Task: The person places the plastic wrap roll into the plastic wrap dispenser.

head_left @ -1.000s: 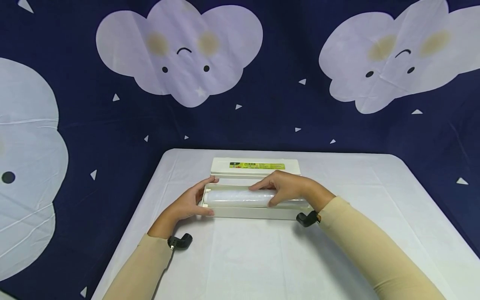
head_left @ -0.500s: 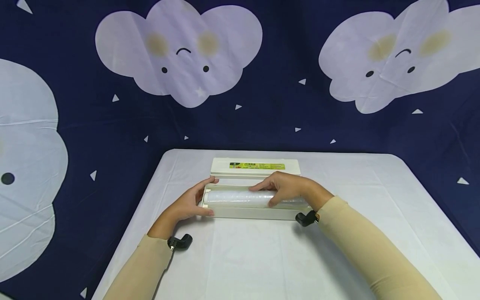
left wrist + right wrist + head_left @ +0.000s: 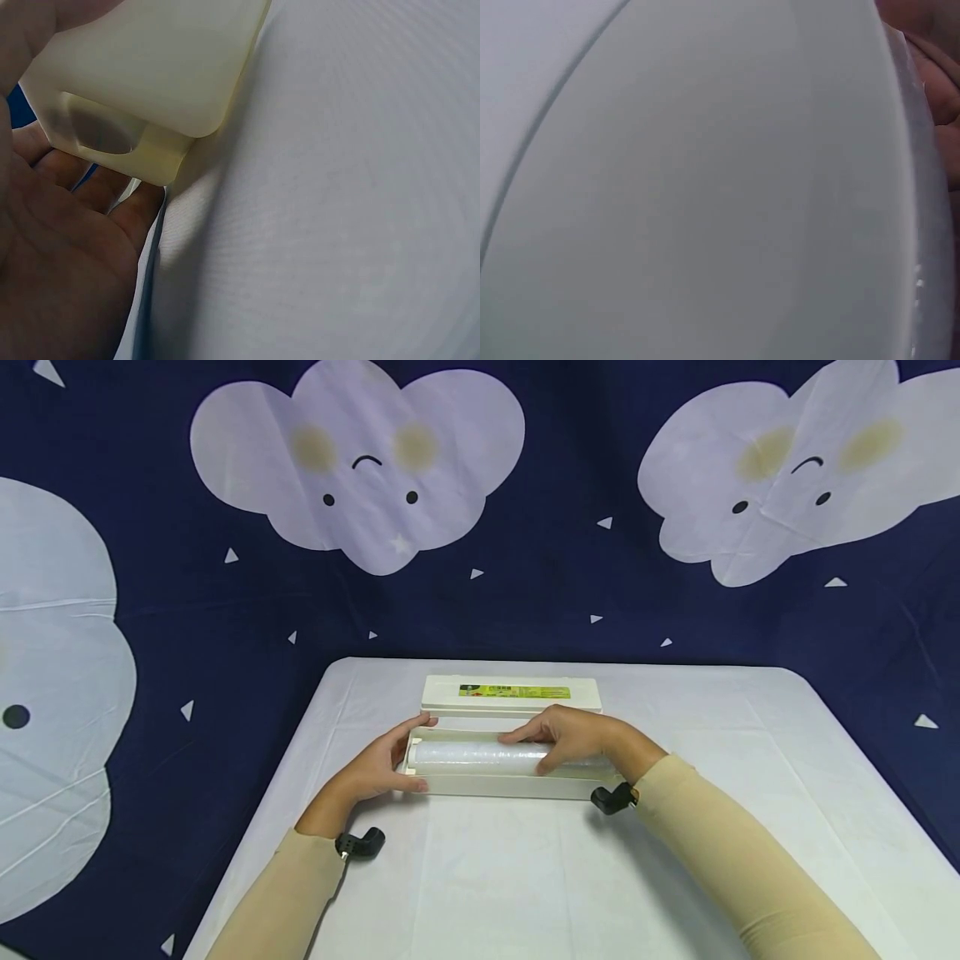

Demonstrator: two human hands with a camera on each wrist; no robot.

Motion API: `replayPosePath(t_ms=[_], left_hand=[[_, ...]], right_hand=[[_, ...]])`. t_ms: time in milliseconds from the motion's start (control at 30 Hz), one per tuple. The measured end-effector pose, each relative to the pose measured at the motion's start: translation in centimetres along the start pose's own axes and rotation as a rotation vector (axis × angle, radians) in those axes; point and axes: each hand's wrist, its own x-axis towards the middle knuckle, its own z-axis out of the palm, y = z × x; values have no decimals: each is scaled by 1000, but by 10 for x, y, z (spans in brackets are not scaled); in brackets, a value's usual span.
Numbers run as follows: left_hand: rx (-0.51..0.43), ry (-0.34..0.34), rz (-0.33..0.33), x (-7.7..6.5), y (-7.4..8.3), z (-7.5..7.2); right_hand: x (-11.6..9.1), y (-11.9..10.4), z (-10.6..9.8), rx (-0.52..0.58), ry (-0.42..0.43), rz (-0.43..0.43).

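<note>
A long off-white dispenser box point(image 3: 510, 786) lies lengthwise on the table, with a roll of cling film point(image 3: 465, 754) inside it. My left hand point(image 3: 378, 766) grips the box's left end, thumb on the front wall and fingers round the back; the left wrist view shows that box end point(image 3: 142, 82) between thumb and fingers. From above, my right hand point(image 3: 573, 735) holds the roll toward its right part, thumb in front and fingers behind. The box wall point(image 3: 705, 180) fills most of the right wrist view, with a strip of the roll point(image 3: 934, 247) past its edge.
Just behind the box lies its off-white lid point(image 3: 442, 693) with a green-yellow label. A white cloth covers the table point(image 3: 495, 877). A dark blue curtain with clouds point(image 3: 555, 602) hangs behind the table's far edge.
</note>
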Motion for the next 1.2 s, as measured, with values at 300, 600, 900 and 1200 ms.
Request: replayPosePath(t_ms=[300,600,900,1200], left_hand=[[13,9,-3,0,-1,0],[14,7,2,0,-2,0],[9,0,-15,0,-1,0],[8,-6,-7,1,-1,0]], right_hand=[[0,3,1,-4,4,-7],[-1,7,2,-8,7,-18],[-2,6,3,-47,25,-7],[-2,8,4,-58,45,9]])
